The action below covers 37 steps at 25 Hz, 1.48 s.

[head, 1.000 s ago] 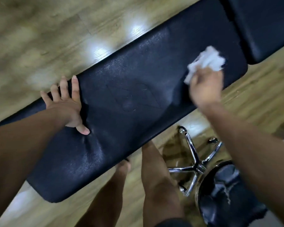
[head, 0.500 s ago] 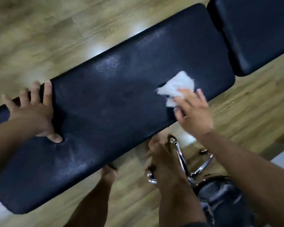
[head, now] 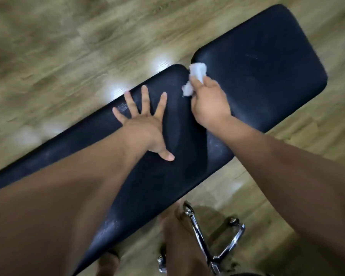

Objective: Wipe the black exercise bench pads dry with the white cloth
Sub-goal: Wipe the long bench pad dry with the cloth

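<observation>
I am pressing my left hand (head: 145,124) flat on the long pad (head: 157,186), near its end, with my fingers spread wide. My right hand (head: 209,102) is holding the cloth (head: 196,71), with my fingers curled round it. The cloth is sitting at the gap where the long pad is meeting the short pad (head: 267,66), close to the far edge of the bench. It is touching the short pad's corner. Shiny metal legs (head: 199,236) are standing on the wood floor (head: 68,56) by the bench's near edge.
</observation>
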Available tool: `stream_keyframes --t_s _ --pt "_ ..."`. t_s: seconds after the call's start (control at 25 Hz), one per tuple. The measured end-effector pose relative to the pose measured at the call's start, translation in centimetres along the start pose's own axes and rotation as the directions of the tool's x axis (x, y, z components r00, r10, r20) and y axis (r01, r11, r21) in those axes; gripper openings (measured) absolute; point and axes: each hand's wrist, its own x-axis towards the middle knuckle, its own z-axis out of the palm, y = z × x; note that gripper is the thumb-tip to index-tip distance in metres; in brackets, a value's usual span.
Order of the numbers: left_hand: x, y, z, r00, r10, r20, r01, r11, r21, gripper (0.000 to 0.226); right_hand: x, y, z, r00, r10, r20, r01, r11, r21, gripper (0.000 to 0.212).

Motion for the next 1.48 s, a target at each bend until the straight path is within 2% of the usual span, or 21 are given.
stream_keyframes --t_s 0.12,0.24,0.32,0.44,0.52,0.6,0.76,0.8,0.88,0.92,1.0,1.08,1.12,1.16,1.2,1.24,1.28,1.32,1.36,1.4,1.48 --pt "1.1 1.7 0.1 0.992 -0.112 0.062 0.115 0.992 -0.044 0.165 3.9 -1.2 0.0 1.000 -0.011 0.019 0.009 0.997 0.077 0.035" --pt "0.7 2.0 -0.5 0.977 -0.169 0.131 0.175 0.984 -0.029 0.166 1.5 0.5 -1.7 0.994 -0.051 0.092 0.048 0.999 0.025 0.034" --pt "0.8 2.3 -1.1 0.971 -0.182 0.156 0.187 0.982 -0.024 0.166 -1.4 2.7 -2.6 0.982 -0.102 0.161 0.103 0.995 0.001 0.032" --pt "1.1 2.2 -1.0 0.967 -0.169 0.189 0.175 0.984 -0.016 0.165 -3.3 6.6 -3.7 0.979 -0.129 0.156 0.132 0.991 -0.008 0.028" --pt "1.2 2.1 -1.0 0.966 -0.165 0.199 0.171 0.985 -0.015 0.164 0.0 10.1 -3.9 1.000 -0.014 0.004 0.014 1.000 0.023 0.032" --pt "1.5 2.0 -0.9 0.963 -0.168 0.209 0.176 0.984 -0.018 0.164 6.4 12.6 -4.5 0.976 0.151 -0.157 -0.145 0.988 0.046 0.040" --pt "1.7 2.2 -1.3 0.953 -0.189 0.238 0.190 0.982 0.022 0.164 13.3 11.6 -4.4 0.915 0.289 -0.280 -0.277 0.957 0.081 0.046" --pt "1.6 2.2 -1.3 0.947 -0.202 0.250 0.199 0.979 0.036 0.163 12.3 10.1 -3.7 0.936 0.221 -0.273 -0.211 0.975 0.066 0.042" --pt "1.6 2.4 -1.2 0.939 -0.220 0.265 0.214 0.975 0.053 0.164 7.7 6.5 -1.9 0.984 -0.050 -0.174 0.062 0.996 0.065 0.033" --pt "1.7 2.5 -1.3 0.935 -0.234 0.268 0.225 0.972 0.061 0.164 4.8 5.5 -1.3 0.971 -0.221 -0.096 0.229 0.970 0.085 0.030" --pt "1.8 2.6 -1.4 0.930 -0.253 0.268 0.243 0.967 0.072 0.165 0.9 6.3 -0.9 0.874 -0.487 0.013 0.485 0.872 0.066 0.028" --pt "1.8 2.7 -1.4 0.929 -0.257 0.266 0.248 0.967 0.066 0.165 0.5 11.1 -2.1 0.815 -0.579 0.026 0.577 0.815 0.051 0.024" --pt "1.8 2.7 -1.4 0.929 -0.257 0.266 0.248 0.966 0.065 0.165 1.0 14.4 -2.5 0.849 -0.528 -0.019 0.529 0.848 0.034 0.024" --pt "1.9 2.7 -1.5 0.930 -0.258 0.263 0.249 0.966 0.067 0.165 1.9 17.8 -3.2 0.909 -0.407 -0.093 0.409 0.912 0.006 0.026" --pt "1.9 2.7 -1.5 0.929 -0.263 0.261 0.253 0.965 0.071 0.165 2.9 21.3 -4.2 0.965 -0.217 -0.150 0.216 0.976 -0.024 0.029" --pt "1.9 2.8 -1.5 0.927 -0.270 0.260 0.258 0.963 0.078 0.165 3.7 24.2 -5.1 0.979 0.030 -0.200 -0.036 0.999 -0.029 0.034" --pt "1.9 2.9 -1.4 0.924 -0.278 0.261 0.266 0.960 0.082 0.165 4.3 26.1 -5.6 0.931 0.282 -0.232 -0.288 0.958 0.006 0.041" --pt "1.9 2.9 -1.4 0.922 -0.284 0.262 0.272 0.959 0.082 0.165 4.7 26.3 -5.9 0.844 0.473 -0.255 -0.467 0.880 0.086 0.047" --pt "1.8 2.9 -1.4 0.923 -0.282 0.262 0.270 0.959 0.082 0.165 4.7 25.0 -5.7 0.787 0.562 -0.253 -0.544 0.827 0.146 0.051" --pt "1.7 2.9 -1.4 0.925 -0.278 0.260 0.266 0.961 0.081 0.165 4.3 22.4 -5.5 0.780 0.574 -0.249 -0.543 0.819 0.186 0.051" --pt "1.9 2.9 -1.3 0.922 -0.278 0.270 0.267 0.960 0.080 0.165 1.7 16.1 -3.4 0.861 0.438 -0.258 -0.381 0.892 0.243 0.043"
